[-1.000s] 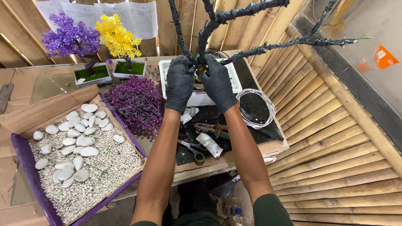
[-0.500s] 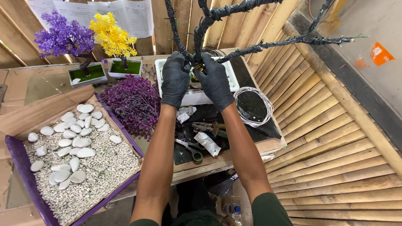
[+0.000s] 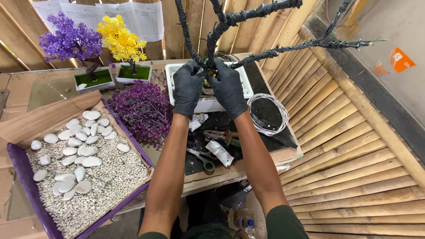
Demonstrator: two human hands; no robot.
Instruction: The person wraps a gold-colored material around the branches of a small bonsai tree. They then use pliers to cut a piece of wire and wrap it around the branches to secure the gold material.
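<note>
Both hands wear black gloves. The left hand (image 3: 187,88) and the right hand (image 3: 228,88) are pressed close together, squeezing the bottom of one black wrapped tree frame (image 3: 212,48). It stands up tall from the one white tray (image 3: 208,104), its branches spreading out above. Both hands are equally near. Right of the tray lies one white wire coil (image 3: 268,114). Left of it sit one purple bush (image 3: 141,110) and two little trees: the purple tree (image 3: 71,42) and the yellow tree (image 3: 119,42).
</note>
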